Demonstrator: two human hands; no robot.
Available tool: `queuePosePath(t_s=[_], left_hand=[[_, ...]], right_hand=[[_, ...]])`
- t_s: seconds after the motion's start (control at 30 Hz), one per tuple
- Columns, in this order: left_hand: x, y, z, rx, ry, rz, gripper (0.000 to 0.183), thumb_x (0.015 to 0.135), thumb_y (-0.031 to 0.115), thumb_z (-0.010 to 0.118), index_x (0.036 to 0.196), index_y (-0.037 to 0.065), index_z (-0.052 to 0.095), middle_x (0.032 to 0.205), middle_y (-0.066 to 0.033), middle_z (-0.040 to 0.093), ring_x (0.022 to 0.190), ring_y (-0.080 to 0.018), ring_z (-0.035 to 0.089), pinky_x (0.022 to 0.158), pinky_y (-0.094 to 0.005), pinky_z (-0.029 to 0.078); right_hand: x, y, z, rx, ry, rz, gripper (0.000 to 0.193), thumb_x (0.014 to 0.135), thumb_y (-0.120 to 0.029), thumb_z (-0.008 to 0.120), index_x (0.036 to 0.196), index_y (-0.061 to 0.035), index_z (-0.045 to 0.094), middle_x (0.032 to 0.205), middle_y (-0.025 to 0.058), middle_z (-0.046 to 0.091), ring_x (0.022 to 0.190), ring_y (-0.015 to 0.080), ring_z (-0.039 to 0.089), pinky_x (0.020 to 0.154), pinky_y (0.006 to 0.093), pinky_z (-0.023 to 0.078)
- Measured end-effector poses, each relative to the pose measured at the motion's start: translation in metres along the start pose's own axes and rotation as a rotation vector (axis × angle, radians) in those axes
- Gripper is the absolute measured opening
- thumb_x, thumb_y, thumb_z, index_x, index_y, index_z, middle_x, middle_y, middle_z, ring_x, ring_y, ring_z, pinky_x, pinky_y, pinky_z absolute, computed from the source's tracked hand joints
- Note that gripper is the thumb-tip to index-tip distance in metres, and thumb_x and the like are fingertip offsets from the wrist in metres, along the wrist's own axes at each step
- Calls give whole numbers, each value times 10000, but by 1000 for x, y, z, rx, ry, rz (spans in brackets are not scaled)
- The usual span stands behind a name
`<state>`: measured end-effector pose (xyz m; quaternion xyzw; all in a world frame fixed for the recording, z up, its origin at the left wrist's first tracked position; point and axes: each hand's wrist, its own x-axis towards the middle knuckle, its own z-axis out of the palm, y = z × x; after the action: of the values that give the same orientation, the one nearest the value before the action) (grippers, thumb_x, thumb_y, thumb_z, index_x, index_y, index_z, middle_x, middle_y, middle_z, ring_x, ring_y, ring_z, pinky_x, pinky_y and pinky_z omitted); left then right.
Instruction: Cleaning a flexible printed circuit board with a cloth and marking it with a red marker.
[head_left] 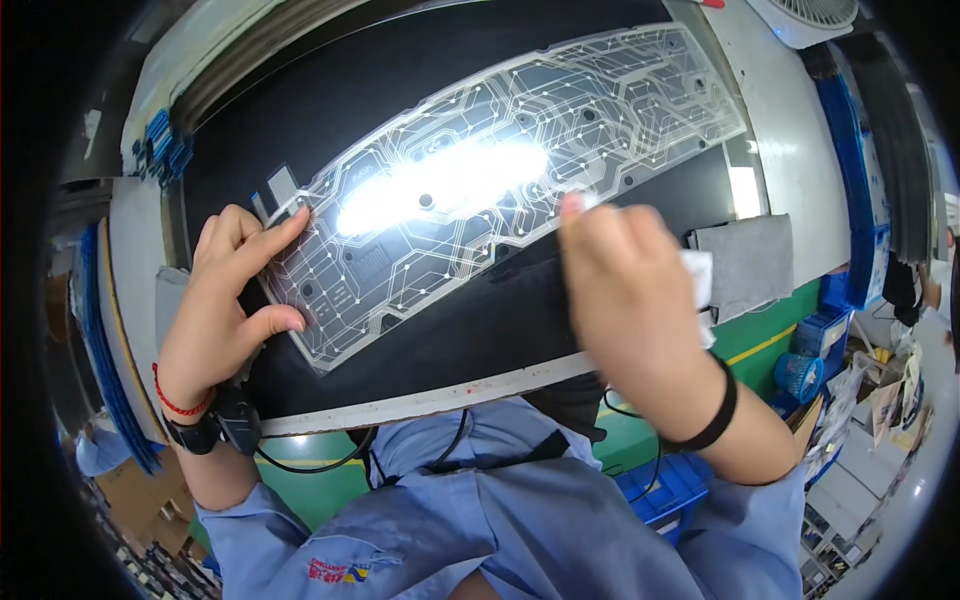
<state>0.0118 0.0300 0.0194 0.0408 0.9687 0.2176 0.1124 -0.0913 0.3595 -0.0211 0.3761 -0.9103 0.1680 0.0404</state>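
Note:
A clear flexible keyboard circuit membrane (400, 285) with silvery traces and dark dots lies tilted across the black work surface, rising toward the far right. Bright glare washes out its middle. At its left end, my left hand (225, 285) presses down with index fingertip and thumb spread apart. Beside that index finger, a short connector tail (283, 183) sticks out from the membrane. My right hand (625, 280), blurred by motion, is closed over the membrane's near edge, right of centre. A crumpled white cloth (699, 278) shows from under its palm.
A folded grey cloth (745, 262) hangs at the table's right edge. At the top right stands a small white fan (815, 15). Blue bins (822, 330) and a blue basket (800, 377) are at the right. The table's pale front edge (430, 393) lies before my body.

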Motion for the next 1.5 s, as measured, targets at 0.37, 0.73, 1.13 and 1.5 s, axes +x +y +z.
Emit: queuePosePath(t_s=[0.37, 0.73, 1.13, 1.5], left_hand=[[-3, -2, 4, 17, 66, 4, 884, 697, 588, 764, 1417, 99, 612, 951, -85, 379, 915, -267, 389, 885, -367, 361], [-1, -6, 4, 10, 45, 22, 921, 720, 661, 723, 1434, 92, 596, 963, -83, 392, 929, -255, 389, 890, -355, 350], [-1, -1, 0, -27, 67, 80, 807, 729, 433, 816, 1445, 133, 594, 955, -86, 419, 925, -272, 408, 909, -373, 373], [-4, 0, -3, -50, 74, 66, 774, 720, 263, 863, 1439, 147, 599, 1022, -101, 500, 1007, -290, 459, 963, -385, 387]], right_hand=[[6, 10, -10, -142, 16, -135, 206, 897, -29, 608, 1080, 58, 640, 890, 140, 560, 818, 318, 584, 658, 429, 499], [-1, -6, -4, -213, 6, -103, 174, 847, -23, 622, 999, 59, 643, 911, 142, 576, 826, 301, 571, 688, 435, 481], [6, 30, -19, 18, 110, -125, 368, 845, 103, 582, 1167, 7, 731, 875, 155, 600, 835, 316, 597, 753, 358, 492], [-15, 59, -51, 51, 259, 241, 548, 897, -30, 681, 1414, 16, 505, 1227, 162, 655, 1029, 276, 644, 909, 376, 514]])
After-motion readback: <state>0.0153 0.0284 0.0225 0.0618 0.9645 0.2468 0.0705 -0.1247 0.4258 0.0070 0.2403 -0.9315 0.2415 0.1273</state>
